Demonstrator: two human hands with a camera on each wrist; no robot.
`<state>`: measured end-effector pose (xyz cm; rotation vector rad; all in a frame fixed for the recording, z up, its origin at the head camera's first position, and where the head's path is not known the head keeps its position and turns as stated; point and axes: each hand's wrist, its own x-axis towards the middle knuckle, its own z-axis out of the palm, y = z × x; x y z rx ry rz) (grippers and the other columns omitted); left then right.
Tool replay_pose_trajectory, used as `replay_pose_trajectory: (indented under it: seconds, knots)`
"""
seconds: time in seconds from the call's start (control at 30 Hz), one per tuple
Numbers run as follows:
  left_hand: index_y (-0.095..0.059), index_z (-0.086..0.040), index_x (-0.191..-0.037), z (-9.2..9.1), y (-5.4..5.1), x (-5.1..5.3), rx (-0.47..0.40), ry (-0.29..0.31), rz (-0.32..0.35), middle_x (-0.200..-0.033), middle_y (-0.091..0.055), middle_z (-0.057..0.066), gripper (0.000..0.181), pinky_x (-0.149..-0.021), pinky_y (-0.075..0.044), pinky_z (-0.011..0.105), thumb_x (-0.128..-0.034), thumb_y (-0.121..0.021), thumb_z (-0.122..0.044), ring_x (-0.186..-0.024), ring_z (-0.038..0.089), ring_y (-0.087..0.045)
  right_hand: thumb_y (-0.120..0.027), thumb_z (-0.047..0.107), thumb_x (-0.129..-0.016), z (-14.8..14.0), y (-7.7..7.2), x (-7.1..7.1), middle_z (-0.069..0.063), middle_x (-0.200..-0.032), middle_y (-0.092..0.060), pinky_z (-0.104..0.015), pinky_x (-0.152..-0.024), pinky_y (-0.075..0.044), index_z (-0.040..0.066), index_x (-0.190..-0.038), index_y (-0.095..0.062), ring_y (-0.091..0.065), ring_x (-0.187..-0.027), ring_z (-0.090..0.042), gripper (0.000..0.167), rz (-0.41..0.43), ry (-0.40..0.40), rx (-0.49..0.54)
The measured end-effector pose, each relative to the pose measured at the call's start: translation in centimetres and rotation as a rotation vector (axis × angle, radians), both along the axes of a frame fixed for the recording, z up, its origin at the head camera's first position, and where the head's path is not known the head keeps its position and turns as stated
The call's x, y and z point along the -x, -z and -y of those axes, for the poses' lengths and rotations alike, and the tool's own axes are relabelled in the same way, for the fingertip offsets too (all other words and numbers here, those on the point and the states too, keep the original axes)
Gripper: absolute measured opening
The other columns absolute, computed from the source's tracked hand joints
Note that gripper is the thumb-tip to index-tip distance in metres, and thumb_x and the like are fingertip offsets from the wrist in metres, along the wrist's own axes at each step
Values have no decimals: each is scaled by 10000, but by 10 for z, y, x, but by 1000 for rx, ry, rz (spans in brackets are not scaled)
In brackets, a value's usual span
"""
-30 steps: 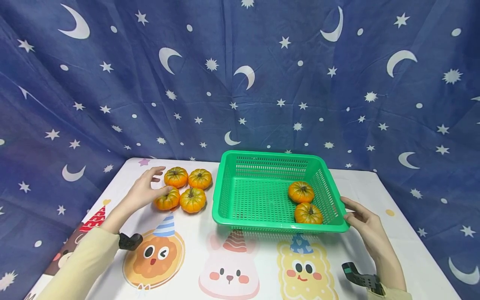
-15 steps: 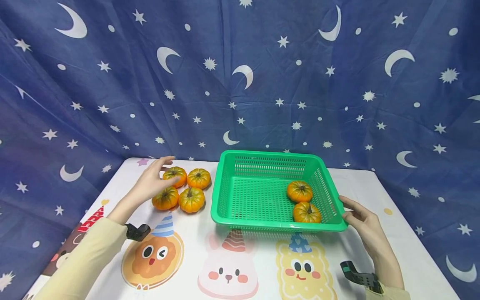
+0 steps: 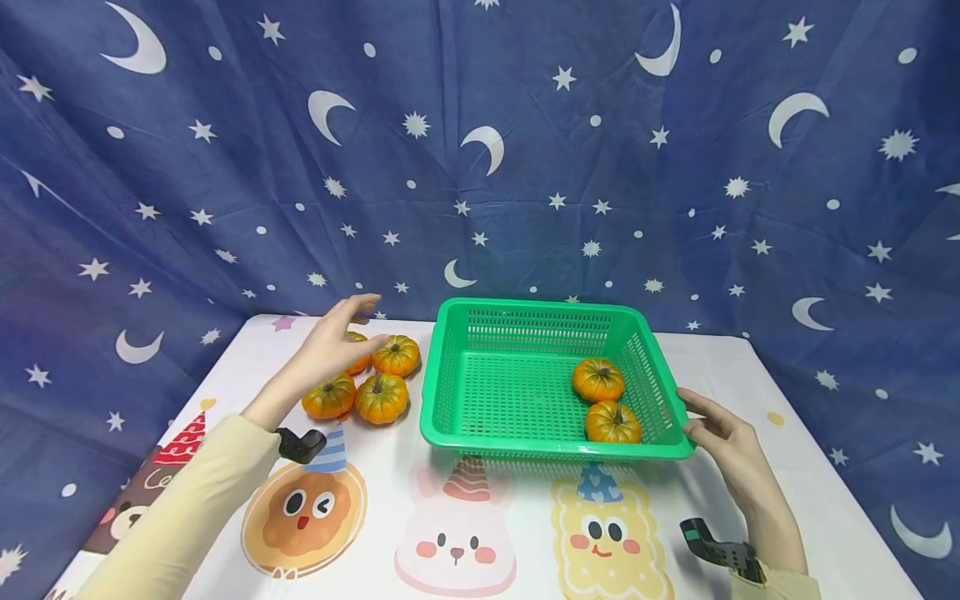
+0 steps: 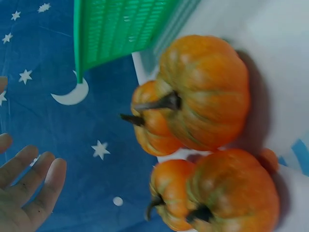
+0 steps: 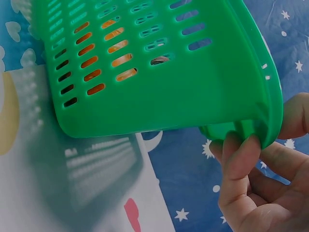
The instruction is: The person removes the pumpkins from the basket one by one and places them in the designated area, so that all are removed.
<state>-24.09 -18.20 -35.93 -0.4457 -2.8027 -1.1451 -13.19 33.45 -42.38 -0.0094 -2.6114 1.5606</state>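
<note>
Reading outward from the front of the desk [image 3: 547, 521], I have the right grip [image 3: 729, 442] clamped on the green basket [image 3: 517, 400], fingers curled under its rim near the front right corner. That thin perforated plastic should be light and flex slightly, so the rim is the place to hold. My left grip [image 3: 330, 346] stands apart, thumb and fingers spread around nothing, above the pumpkin cluster. Front left pumpkin [image 3: 327, 398] and front right pumpkin [image 3: 382, 400] lie below it, on the near side; rear right pumpkin [image 3: 397, 357] sits just past the thumb, while the rear left pumpkin [image 3: 357, 362] is mostly hidden behind the hand. I'd judge them firm, smooth and a bit slippery, best taken around the ribbed sides, not by the brittle-looking stem. Two more pumpkins [image 3: 613, 423] rest inside the basket's right end.
</note>
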Motion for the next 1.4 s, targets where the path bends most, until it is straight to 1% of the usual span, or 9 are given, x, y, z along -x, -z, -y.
replay_pose_trajectory:
  seconds: [0.1,0.23,0.53,0.77,0.93,1.1,1.27,1.4]
  knots:
    - [-382,-165,-1446,-8,-5,2,-8,19,-5,-1399,-465,154,644,-952,-497,488,-888,-669,-311,-1264,328,-483,-518,139,-976,0,-1,0,201,-1066,-570,-101,-771,-448,-19,-1439,-388,-607,-857,11,506,0,-2,-8]
    - [-372,-185,-1456,-20,-12,4,-17,56,-4,-1404,-460,138,655,-951,-495,479,-889,-666,-333,-1276,323,-475,-515,139,-976,-1,0,1,210,-1073,-562,-103,-768,-448,-10,-1442,-390,-603,-860,12,504,4,3,-16]
    - [-366,-174,-1461,-49,-24,6,-34,129,-4,-1429,-433,147,648,-982,-475,510,-898,-662,-298,-1302,352,-465,-514,136,-975,-2,2,1,235,-1085,-540,-117,-758,-456,1,-1446,-389,-601,-851,10,506,13,12,-14]
    - [-378,-173,-1456,-70,-32,9,-11,163,-30,-1388,-467,102,651,-934,-509,438,-892,-671,-313,-1260,288,-486,-520,136,-972,-1,1,1,229,-1101,-535,-121,-757,-462,4,-1445,-392,-600,-858,17,508,10,12,-13]
    - [-392,-178,-1448,-85,-34,13,13,194,-54,-1356,-497,89,639,-892,-509,405,-890,-671,-318,-1201,254,-513,-518,131,-971,0,0,1,237,-1096,-531,-121,-754,-465,2,-1445,-392,-598,-860,25,508,13,14,-12]
    - [-403,-181,-1440,-101,-35,16,18,230,-60,-1372,-494,81,637,-872,-506,385,-882,-680,-317,-1212,248,-509,-514,124,-971,0,0,0,243,-1089,-530,-123,-753,-467,-6,-1443,-391,-596,-856,26,505,8,13,-10]
    - [-410,-178,-1432,-117,-33,19,12,271,-69,-1369,-498,76,631,-853,-520,377,-879,-684,-308,-1212,258,-511,-515,123,-971,0,0,1,244,-1087,-533,-128,-749,-469,-7,-1443,-390,-598,-850,20,505,7,9,-3]
    - [-415,-182,-1428,-130,-33,19,13,294,-59,-1364,-501,65,622,-874,-516,394,-879,-683,-302,-1222,253,-520,-516,126,-971,-1,0,1,250,-1085,-534,-127,-750,-468,-8,-1442,-390,-600,-851,21,506,7,7,-1]
